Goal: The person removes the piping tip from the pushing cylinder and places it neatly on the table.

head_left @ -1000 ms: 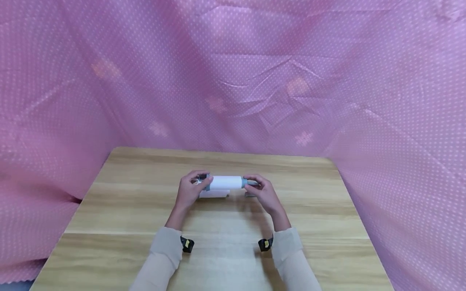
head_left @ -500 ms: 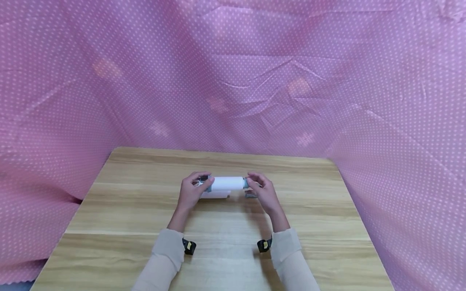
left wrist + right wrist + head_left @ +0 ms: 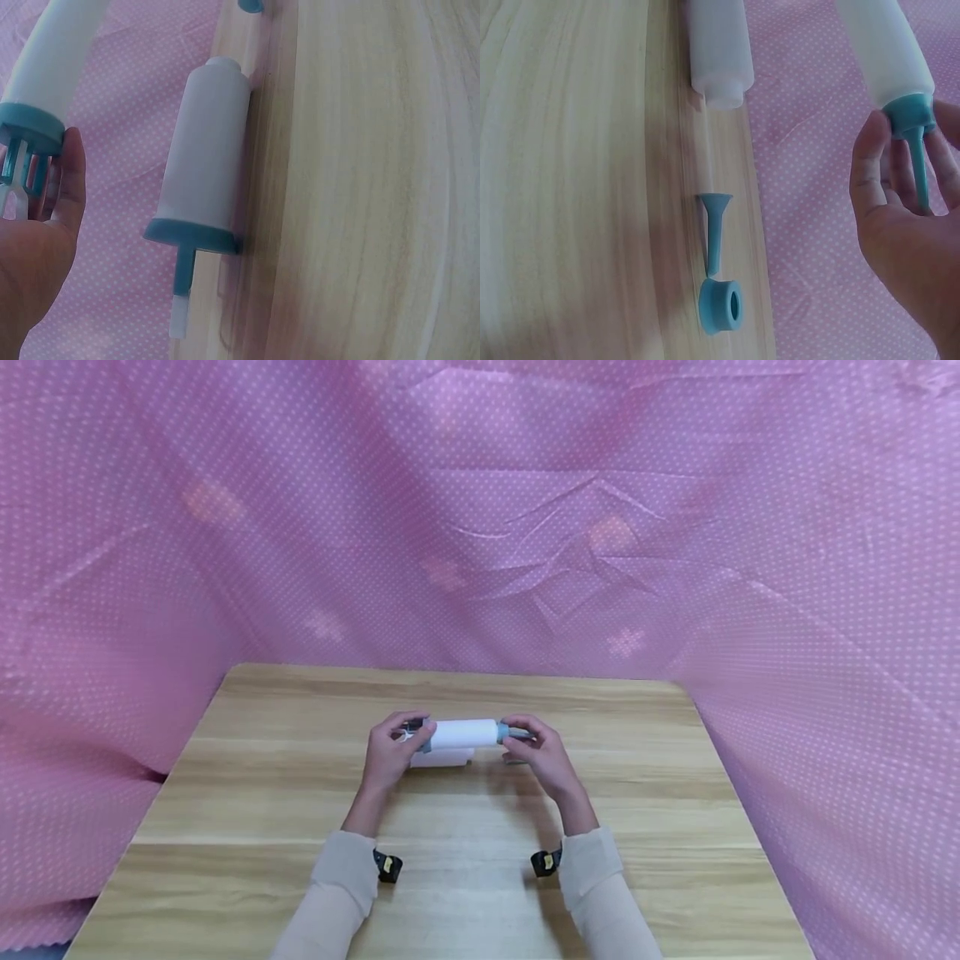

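Observation:
Both hands hold a white syringe-like tube (image 3: 465, 733) level, above the far middle of the table. My left hand (image 3: 386, 753) grips its teal flanged end (image 3: 31, 129), with teal and white prongs running into the palm. At the other end, my right hand (image 3: 547, 758) pinches the teal threaded-looking cap (image 3: 910, 114), whose thin spout (image 3: 919, 169) points into the palm. Below lies a second white tube (image 3: 204, 142) with a teal flange and a narrow bare neck. In the right wrist view, a teal flared spout (image 3: 715, 232) and a teal ring (image 3: 721, 306) lie past that neck.
The wooden table (image 3: 472, 893) has its far edge close beyond the hands. Pink dotted cloth (image 3: 480, 527) hangs behind it and along both sides. A black wrist camera (image 3: 387, 866) sits by the left cuff and another (image 3: 546, 862) by the right cuff.
My right thumb and fingers shifted on the cap, the thumb coming over it half a second ago and now lying lower again. The tube has risen slightly; my left hand keeps its grip.

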`<state>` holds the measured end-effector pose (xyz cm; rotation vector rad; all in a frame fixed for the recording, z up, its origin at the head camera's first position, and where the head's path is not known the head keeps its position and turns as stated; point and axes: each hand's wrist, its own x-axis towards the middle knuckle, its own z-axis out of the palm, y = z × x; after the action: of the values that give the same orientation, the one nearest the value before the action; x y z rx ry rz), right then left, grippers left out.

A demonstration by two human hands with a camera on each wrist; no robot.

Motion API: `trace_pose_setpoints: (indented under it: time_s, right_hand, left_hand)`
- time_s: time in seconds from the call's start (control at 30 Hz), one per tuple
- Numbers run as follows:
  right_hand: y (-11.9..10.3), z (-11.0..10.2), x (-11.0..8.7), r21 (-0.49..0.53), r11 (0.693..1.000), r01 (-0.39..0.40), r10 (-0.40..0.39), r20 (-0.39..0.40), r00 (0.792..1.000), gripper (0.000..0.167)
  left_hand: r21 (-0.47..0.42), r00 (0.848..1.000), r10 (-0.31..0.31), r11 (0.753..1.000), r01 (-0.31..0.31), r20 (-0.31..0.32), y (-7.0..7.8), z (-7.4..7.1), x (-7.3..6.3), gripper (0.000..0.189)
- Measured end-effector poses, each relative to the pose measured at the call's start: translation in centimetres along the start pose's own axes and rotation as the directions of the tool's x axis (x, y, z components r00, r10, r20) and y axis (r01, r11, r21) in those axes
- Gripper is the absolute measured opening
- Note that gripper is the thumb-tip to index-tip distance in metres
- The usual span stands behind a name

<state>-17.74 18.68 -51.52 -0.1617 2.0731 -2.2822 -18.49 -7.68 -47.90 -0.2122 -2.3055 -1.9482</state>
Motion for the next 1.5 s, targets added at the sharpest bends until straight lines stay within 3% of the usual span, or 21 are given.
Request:
trace_pose_setpoints:
  time_s: [0.23, 0.47, 0.67, 1.03, 1.17, 1.3, 1.5]
  right_hand:
    - [-0.26, 0.45, 0.09, -0.012, 1.0, -0.003, 0.002, -0.076, 0.997, 0.029]
    - [-0.06, 0.56, -0.07, 0.017, 0.995, -0.103, 0.104, -0.064, 0.993, 0.034]
    - [0.16, 0.5, -0.44, 0.012, 0.998, -0.056, 0.056, -0.01, 0.998, 0.037]
    - [0.02, 0.27, -0.01, -0.037, 0.999, 0.01, -0.013, -0.082, 0.997, 0.022]
    - [-0.01, 0.3, -0.11, -0.021, 1.0, 0.019, -0.02, -0.075, 0.997, 0.029]
    - [-0.02, 0.37, -0.08, -0.005, 1.0, -0.003, 0.002, -0.074, 0.997, 0.036]
    - [0.01, 0.45, -0.16, -0.015, 0.998, -0.063, 0.062, -0.057, 0.996, 0.035]
  left_hand:
    - [0.003, 1.0, 0.006, 1.0, -0.006, 0.008, 0.23, 0.07, -0.17, 0.028]
    - [0.004, 1.0, 0.011, 1.0, -0.011, 0.002, 0.27, 0.08, -0.18, 0.028]
    - [-0.002, 1.0, 0.013, 1.0, -0.013, -0.004, 0.01, -0.21, -0.55, 0.029]
    - [-0.003, 1.0, 0.017, 1.0, -0.017, 0.011, 0.06, 0.1, -0.18, 0.027]
    - [0.0, 1.0, 0.022, 1.0, -0.022, 0.0, 0.08, 0.07, -0.25, 0.026]
    - [0.0, 1.0, 0.021, 1.0, -0.021, -0.023, 0.17, 0.08, -0.37, 0.026]
    - [-0.005, 1.0, 0.006, 1.0, -0.006, -0.031, -0.28, 0.11, -0.2, 0.027]
